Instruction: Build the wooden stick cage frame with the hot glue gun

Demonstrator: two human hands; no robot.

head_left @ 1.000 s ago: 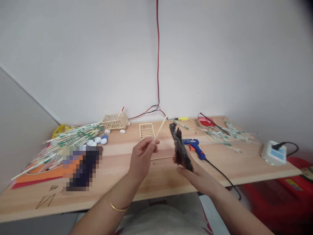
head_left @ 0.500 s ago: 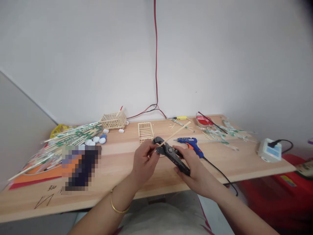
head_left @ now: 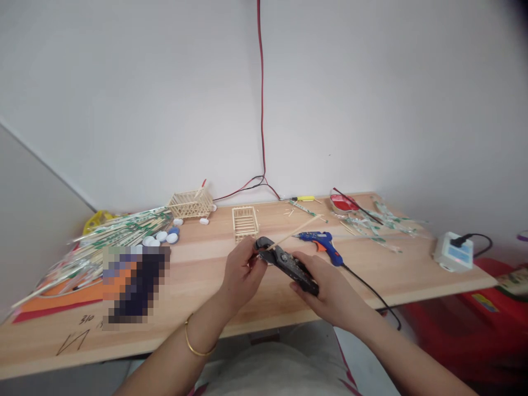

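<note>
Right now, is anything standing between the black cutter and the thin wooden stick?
Nothing visible does. The left hand holds the wooden stick with its near end at the head of the black cutter, which the right hand grips by the handles.

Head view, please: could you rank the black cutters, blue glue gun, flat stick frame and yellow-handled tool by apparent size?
1. Black cutters, though nearest the camera.
2. Blue glue gun and flat stick frame: about alike, not ranked.
3. Yellow-handled tool, farthest back.

Glue gun right of cutters
</note>
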